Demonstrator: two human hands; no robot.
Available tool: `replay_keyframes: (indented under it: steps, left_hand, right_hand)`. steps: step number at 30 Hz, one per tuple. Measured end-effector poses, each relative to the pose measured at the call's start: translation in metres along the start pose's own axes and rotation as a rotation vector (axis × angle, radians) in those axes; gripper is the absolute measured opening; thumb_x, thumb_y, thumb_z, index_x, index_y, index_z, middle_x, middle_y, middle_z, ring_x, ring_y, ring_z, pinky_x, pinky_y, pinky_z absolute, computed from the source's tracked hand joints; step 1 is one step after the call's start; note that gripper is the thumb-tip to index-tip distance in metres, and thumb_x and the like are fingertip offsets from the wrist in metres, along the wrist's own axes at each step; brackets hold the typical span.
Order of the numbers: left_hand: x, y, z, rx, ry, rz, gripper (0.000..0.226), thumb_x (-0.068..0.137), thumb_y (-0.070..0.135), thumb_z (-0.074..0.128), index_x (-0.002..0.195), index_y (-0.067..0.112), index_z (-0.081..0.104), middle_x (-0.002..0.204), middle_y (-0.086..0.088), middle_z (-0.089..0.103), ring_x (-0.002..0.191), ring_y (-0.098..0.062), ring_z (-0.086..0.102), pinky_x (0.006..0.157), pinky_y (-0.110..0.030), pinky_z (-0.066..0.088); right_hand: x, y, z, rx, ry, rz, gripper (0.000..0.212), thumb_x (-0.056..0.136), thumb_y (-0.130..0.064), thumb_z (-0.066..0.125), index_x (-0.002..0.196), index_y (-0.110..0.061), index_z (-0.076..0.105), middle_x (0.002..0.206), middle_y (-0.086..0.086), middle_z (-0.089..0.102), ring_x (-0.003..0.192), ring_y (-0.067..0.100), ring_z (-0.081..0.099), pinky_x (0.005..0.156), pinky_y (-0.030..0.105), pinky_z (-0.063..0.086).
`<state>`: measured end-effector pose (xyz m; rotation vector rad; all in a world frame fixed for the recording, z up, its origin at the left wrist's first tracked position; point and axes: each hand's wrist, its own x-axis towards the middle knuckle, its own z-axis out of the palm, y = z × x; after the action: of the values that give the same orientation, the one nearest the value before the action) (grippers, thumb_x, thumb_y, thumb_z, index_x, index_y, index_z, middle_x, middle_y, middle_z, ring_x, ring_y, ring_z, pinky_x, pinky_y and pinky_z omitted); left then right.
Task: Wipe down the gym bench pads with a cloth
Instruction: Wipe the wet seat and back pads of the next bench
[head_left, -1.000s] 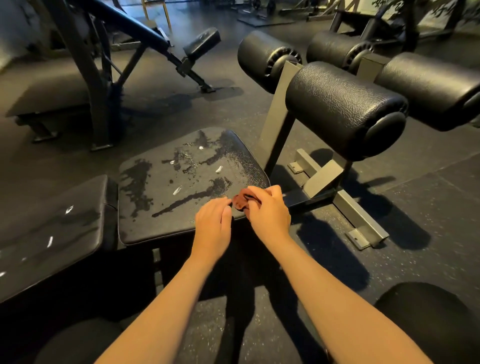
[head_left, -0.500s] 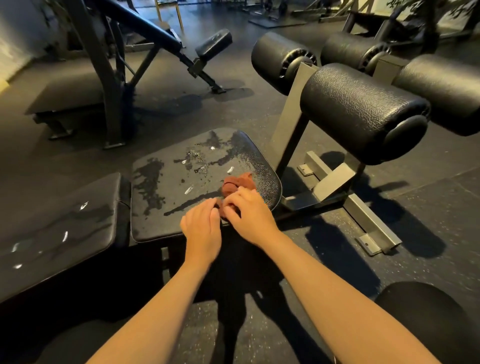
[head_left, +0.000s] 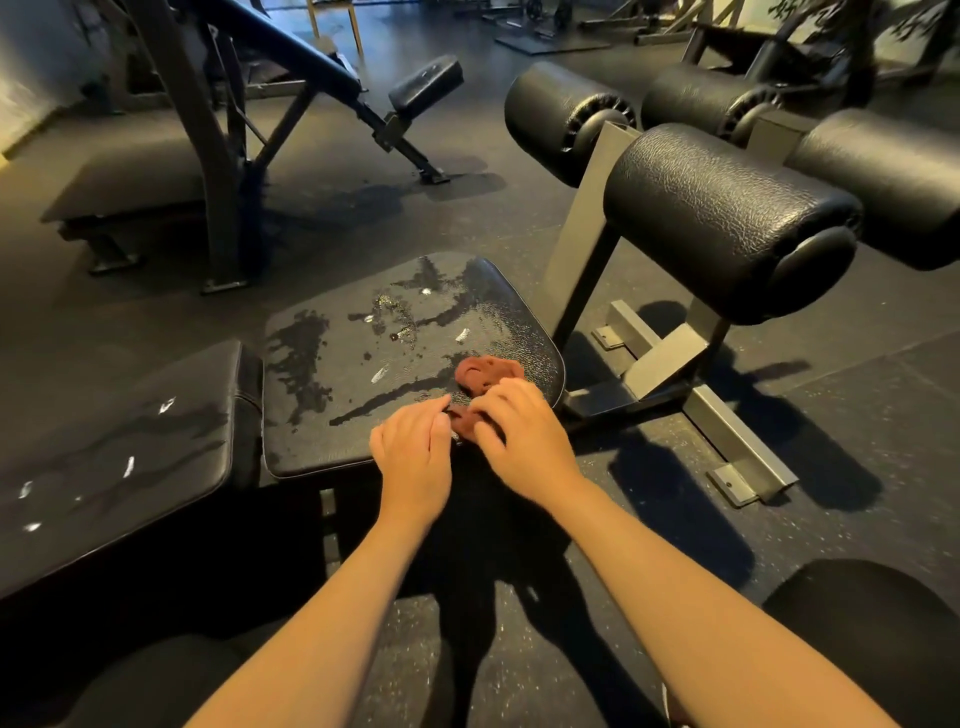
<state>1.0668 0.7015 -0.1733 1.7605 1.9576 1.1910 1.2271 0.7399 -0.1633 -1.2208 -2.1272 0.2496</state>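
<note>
A small reddish-brown cloth (head_left: 485, 373) lies bunched on the near right corner of the black seat pad (head_left: 363, 415), which carries dark wet streaks and shiny droplets. My right hand (head_left: 524, 434) rests over the cloth's near part with its fingers curled into the fabric. My left hand (head_left: 413, 457) sits just to the left at the pad's near edge, its fingertips pinching the cloth's near end. A second black pad (head_left: 104, 457), also streaked, lies to the left.
Black roller pads (head_left: 727, 218) on a grey steel frame (head_left: 670, 364) stand to the right. An incline bench (head_left: 291, 67) and a dark upright post (head_left: 208, 156) stand behind. Rubber flooring surrounds the bench; my dark-clad knees show at the bottom.
The cloth has been pushed from the pad's near edge up onto the pad, and more of it now shows beyond my fingers. Both hands stayed close together beside it.
</note>
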Motion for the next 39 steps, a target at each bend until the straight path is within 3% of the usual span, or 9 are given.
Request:
replay_keyframes:
  steps: [5, 10, 15, 19, 23, 29, 31, 35, 39]
  left_hand:
    - [-0.002, 0.007, -0.004, -0.006, -0.006, -0.009, 0.048, 0.103, 0.032, 0.026, 0.132, 0.023, 0.063, 0.119, 0.021, 0.052, 0.114, 0.007, 0.039, 0.105, -0.027, 0.022]
    - [0.003, -0.015, -0.004, -0.200, -0.059, -0.020, 0.043, 0.107, 0.034, 0.027, 0.123, 0.023, 0.066, 0.121, 0.002, 0.068, 0.116, -0.014, 0.060, 0.108, -0.046, 0.043]
    - [-0.002, -0.007, -0.014, -0.259, -0.051, -0.025, 0.038, 0.110, 0.027, 0.030, 0.126, 0.026, 0.064, 0.121, 0.007, 0.067, 0.117, -0.004, 0.057, 0.107, -0.033, 0.044]
    - [-0.003, -0.007, -0.010, -0.145, -0.053, -0.095, 0.043, 0.110, 0.029, 0.029, 0.143, 0.018, 0.054, 0.145, -0.001, 0.056, 0.136, -0.011, 0.045, 0.120, -0.040, 0.031]
    - [-0.004, -0.005, -0.016, -0.179, -0.079, -0.102, 0.042, 0.110, 0.030, 0.030, 0.146, 0.022, 0.050, 0.147, 0.002, 0.053, 0.137, -0.008, 0.042, 0.119, -0.035, 0.031]
    - [-0.001, -0.012, -0.019, -0.375, -0.073, -0.117, 0.042, 0.109, 0.035, 0.030, 0.146, 0.027, 0.050, 0.141, 0.007, 0.056, 0.129, -0.002, 0.049, 0.113, -0.035, 0.040]
    - [0.003, -0.008, -0.011, -0.279, -0.098, -0.067, 0.047, 0.106, 0.038, 0.027, 0.148, 0.032, 0.047, 0.147, 0.009, 0.051, 0.136, -0.006, 0.045, 0.119, -0.045, 0.031]
    - [-0.001, 0.009, 0.006, 0.124, -0.196, 0.138, 0.048, 0.105, 0.049, 0.024, 0.151, 0.045, 0.037, 0.164, 0.010, 0.025, 0.153, -0.011, 0.017, 0.123, -0.054, -0.004]
    - [0.001, 0.000, 0.006, 0.322, -0.184, 0.236, 0.053, 0.095, 0.052, 0.050, 0.145, 0.037, 0.043, 0.160, 0.006, 0.034, 0.150, -0.016, 0.027, 0.123, -0.058, -0.002]
  right_hand:
    - [-0.005, 0.021, -0.010, 0.043, 0.161, 0.267, 0.014, 0.095, -0.023, 0.060, 0.106, -0.020, 0.068, 0.114, -0.006, 0.057, 0.123, 0.016, 0.045, 0.107, 0.034, 0.039]
    - [-0.003, -0.022, 0.015, 0.103, -0.063, 0.003, 0.019, 0.091, -0.025, 0.064, 0.109, -0.021, 0.068, 0.117, -0.005, 0.062, 0.129, 0.017, 0.046, 0.115, 0.037, 0.034]
    - [-0.008, -0.021, 0.012, 0.073, -0.146, -0.094, 0.024, 0.091, -0.025, 0.066, 0.115, -0.025, 0.067, 0.125, -0.008, 0.058, 0.133, 0.014, 0.043, 0.120, 0.040, 0.029]
    - [-0.012, -0.001, -0.005, 0.022, 0.099, 0.132, 0.018, 0.093, -0.023, 0.062, 0.111, -0.024, 0.066, 0.119, -0.009, 0.056, 0.124, 0.013, 0.047, 0.112, 0.048, 0.036]
    - [-0.006, -0.027, 0.006, 0.117, -0.003, 0.223, 0.027, 0.094, -0.019, 0.061, 0.120, -0.024, 0.062, 0.131, -0.004, 0.059, 0.142, 0.020, 0.037, 0.118, 0.043, 0.031]
    - [0.008, -0.053, 0.004, 0.545, -0.226, 0.246, 0.035, 0.090, -0.019, 0.065, 0.120, -0.031, 0.050, 0.123, -0.010, 0.060, 0.110, 0.010, 0.060, 0.093, 0.028, 0.050]
    - [0.011, -0.045, -0.006, 0.669, -0.131, 0.319, 0.026, 0.094, -0.013, 0.060, 0.117, -0.024, 0.055, 0.120, -0.005, 0.059, 0.108, 0.007, 0.060, 0.090, 0.018, 0.050]
    - [0.008, -0.023, -0.013, 0.390, 0.013, 0.361, 0.021, 0.099, -0.014, 0.053, 0.115, -0.020, 0.064, 0.119, -0.007, 0.058, 0.111, 0.004, 0.053, 0.100, 0.023, 0.043]
    - [0.008, -0.027, -0.006, 0.380, 0.001, 0.388, 0.030, 0.102, -0.022, 0.049, 0.129, -0.024, 0.059, 0.126, -0.008, 0.058, 0.115, 0.005, 0.052, 0.099, 0.024, 0.042]
